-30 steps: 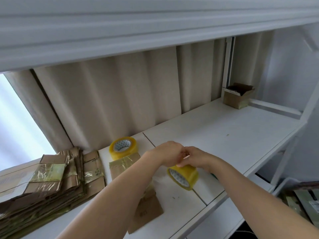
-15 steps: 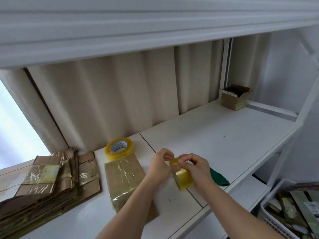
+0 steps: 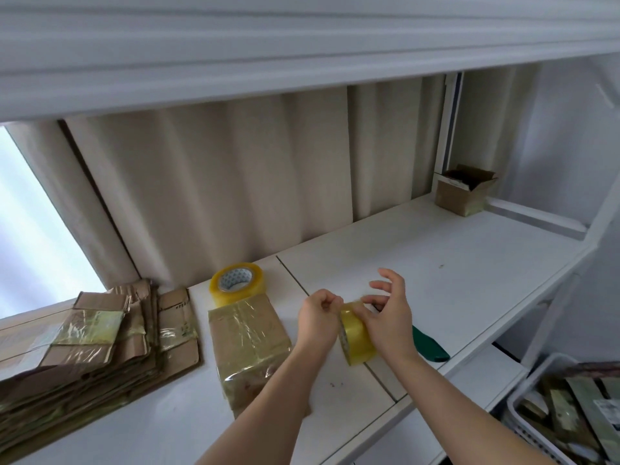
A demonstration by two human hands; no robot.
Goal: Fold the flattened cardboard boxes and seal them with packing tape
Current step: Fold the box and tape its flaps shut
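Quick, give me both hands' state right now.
Left hand: fingers curled, pinching at the top edge of the tape roll.
Right hand: holds the roll against its palm, fingers spread.

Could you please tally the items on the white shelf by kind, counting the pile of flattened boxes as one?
Tape rolls: 2, one held, one resting
Taped box: 1
Open box: 1
Flattened box pile: 1
Green object: 1
Total: 6

Your left hand (image 3: 318,318) and right hand (image 3: 389,322) hold a tape roll (image 3: 356,333) above the tabletop (image 3: 453,280), beside a taped box (image 3: 248,344).
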